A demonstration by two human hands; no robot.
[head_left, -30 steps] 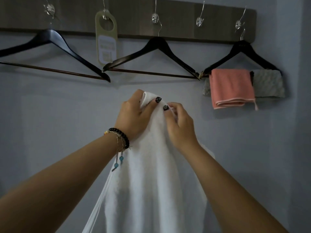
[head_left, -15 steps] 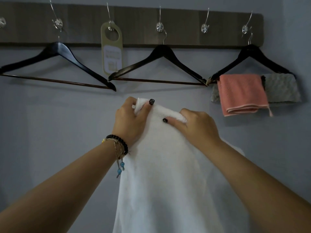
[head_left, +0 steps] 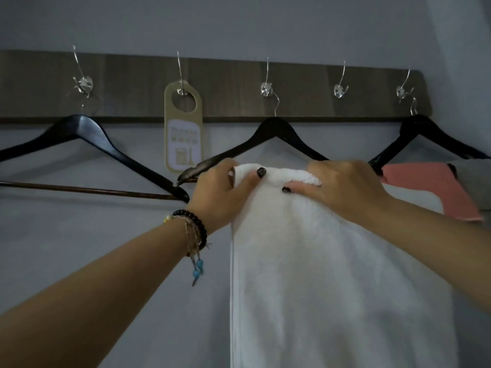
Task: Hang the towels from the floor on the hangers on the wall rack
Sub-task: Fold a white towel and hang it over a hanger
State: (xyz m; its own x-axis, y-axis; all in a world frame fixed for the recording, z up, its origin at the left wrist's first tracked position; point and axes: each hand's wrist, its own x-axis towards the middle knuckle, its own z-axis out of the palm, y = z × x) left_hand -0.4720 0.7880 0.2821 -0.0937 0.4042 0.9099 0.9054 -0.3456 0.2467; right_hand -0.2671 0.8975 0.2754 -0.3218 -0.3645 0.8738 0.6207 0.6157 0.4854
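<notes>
Both my hands hold the top edge of a large white towel [head_left: 318, 274] that hangs down in front of me. My left hand [head_left: 220, 195] pinches its left corner and my right hand [head_left: 342, 189] grips the edge further right. The towel's top edge is level with the bar of the middle black hanger [head_left: 271, 131], and hides most of that bar. An empty black hanger [head_left: 87, 136] hangs to the left. The right black hanger [head_left: 425, 131] carries a pink towel [head_left: 435, 189] and a grey towel [head_left: 475, 181].
A dark wooden wall rack [head_left: 225, 86] with silver hooks runs across the grey wall. A beige door-hanger tag [head_left: 183, 128] hangs from the second hook. One bare hook [head_left: 340, 88] sits between the middle and right hangers.
My hands have raised the white towel from below the hangers up to the middle hanger's bar and spread apart along its top edge. The view has tilted upward.
</notes>
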